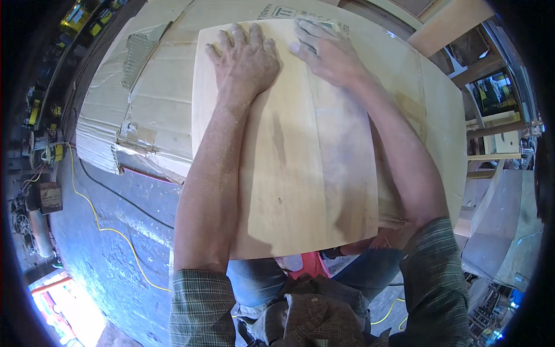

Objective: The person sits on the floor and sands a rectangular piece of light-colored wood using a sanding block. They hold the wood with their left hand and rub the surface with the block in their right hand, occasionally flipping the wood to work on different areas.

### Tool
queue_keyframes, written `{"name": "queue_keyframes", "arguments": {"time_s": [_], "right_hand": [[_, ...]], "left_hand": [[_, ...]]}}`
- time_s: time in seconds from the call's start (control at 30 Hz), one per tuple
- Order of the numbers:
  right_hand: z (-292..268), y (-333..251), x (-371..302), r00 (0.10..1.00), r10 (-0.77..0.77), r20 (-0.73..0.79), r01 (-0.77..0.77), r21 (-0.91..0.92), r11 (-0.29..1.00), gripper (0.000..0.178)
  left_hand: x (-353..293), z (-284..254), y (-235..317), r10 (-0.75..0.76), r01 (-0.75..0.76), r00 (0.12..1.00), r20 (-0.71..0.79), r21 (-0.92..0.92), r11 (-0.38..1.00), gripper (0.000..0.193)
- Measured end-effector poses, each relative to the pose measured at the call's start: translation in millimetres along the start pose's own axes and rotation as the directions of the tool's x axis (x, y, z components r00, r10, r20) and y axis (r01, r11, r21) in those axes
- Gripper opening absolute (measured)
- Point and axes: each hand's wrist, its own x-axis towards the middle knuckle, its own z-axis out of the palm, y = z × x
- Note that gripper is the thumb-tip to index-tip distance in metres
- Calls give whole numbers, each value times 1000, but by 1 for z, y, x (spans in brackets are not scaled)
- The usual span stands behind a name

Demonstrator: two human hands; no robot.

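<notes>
A pale wooden board [284, 168], joined from several planks and bowed along its edges, lies flat in front of me. My left hand [245, 63] rests on its far left part, fingers spread and nothing held. At the far right corner my right hand [329, 52] presses down on a dark grey, thin piece that looks like sandpaper [334, 26]. Most of that piece is hidden by the fingers, which lie close together. Pale dust coats both hands, and a hazy dusty patch covers the board's right plank.
Under the board is flattened cardboard [156, 75], torn at its left side. A yellow cord [110, 229] and a black cable [124, 200] run across the floor at left. Wooden frames [451, 26] stand at right. My knees are beneath the board's near edge.
</notes>
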Motion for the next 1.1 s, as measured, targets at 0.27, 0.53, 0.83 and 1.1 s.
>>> {"name": "queue_keyframes", "arguments": {"time_s": [0.27, 0.53, 0.83, 1.1], "right_hand": [[-8, -11, 22, 978, 173, 113, -190, 162, 968, 56], [-23, -15, 33, 947, 198, 253, -254, 214, 943, 56], [-91, -98, -178, 964, -231, 132, 192, 256, 947, 49], [-193, -102, -377, 654, 588, 477, -548, 834, -67, 61]], "left_hand": [[1, 15, -6, -2, 1, 995, -99, -5, 1000, 49], [0, 5, -3, -18, 18, 999, -40, -11, 1000, 51], [-1, 8, -5, -26, 26, 1000, -16, 26, 999, 53], [-2, -4, 0, 107, -112, 993, 45, 117, 987, 47]]}}
